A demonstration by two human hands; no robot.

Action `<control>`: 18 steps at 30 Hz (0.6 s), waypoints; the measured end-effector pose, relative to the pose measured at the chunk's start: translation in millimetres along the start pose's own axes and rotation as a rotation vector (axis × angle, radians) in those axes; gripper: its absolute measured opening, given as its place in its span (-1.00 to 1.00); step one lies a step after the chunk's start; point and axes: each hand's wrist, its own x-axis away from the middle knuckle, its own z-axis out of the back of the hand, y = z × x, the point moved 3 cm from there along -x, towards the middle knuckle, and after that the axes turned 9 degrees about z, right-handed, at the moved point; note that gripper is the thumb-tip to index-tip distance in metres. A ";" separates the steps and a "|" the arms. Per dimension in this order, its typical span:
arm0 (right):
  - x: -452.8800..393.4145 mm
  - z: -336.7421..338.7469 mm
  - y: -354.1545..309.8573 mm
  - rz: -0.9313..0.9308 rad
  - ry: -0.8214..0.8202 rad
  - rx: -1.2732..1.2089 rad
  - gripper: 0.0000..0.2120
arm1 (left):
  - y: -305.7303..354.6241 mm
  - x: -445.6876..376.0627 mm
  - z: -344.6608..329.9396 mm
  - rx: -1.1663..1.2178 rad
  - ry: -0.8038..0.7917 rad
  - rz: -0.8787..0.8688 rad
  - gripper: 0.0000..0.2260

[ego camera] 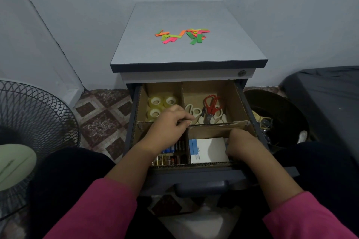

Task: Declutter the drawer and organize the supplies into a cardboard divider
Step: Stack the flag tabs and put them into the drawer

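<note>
Pinching the divider (217,124) crosswall, left hand (167,124) steadies thin, bendable cardboard seated in the drawer (204,175); right hand (241,144) grips the white box (210,149), light, best held by its edges.

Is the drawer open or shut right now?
Open. The drawer is pulled out from the cabinet, exposing the cardboard divider with tape rolls and scissors inside.

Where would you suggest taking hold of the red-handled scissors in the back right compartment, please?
Grip the red-handled scissors by their handle loops, coming from straight above. The loops lie on top, toward the back of the cardboard divider, while the blades point forward and are buried among the cream-handled scissors, close to the left hand.
</note>
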 end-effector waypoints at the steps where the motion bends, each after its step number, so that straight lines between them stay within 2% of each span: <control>1: 0.2 0.5 -0.6 0.005 -0.005 0.003 -0.99 | -0.1 -0.1 -0.1 -0.003 0.002 -0.003 -0.84; 4: 1.3 1.0 -1.8 0.003 -0.013 0.004 -0.97 | -0.5 0.1 0.2 -0.004 0.005 -0.009 -0.84; 5: 2.0 1.4 -1.8 0.003 0.004 0.015 -0.98 | -0.7 0.0 0.1 -0.004 0.005 -0.009 -0.84; 8: 7.4 5.0 -1.6 -0.020 0.108 0.093 -0.83 | -1.1 -0.1 -0.3 -0.007 0.005 -0.007 -0.84; 10: 8.6 6.1 -2.0 -0.016 0.145 0.143 -0.83 | -1.6 -0.6 -0.4 -0.008 0.006 -0.006 -0.84; 18: 7.9 5.6 -2.0 -0.019 0.133 0.152 -0.83 | -1.5 0.1 -0.4 -0.002 0.001 0.003 -0.84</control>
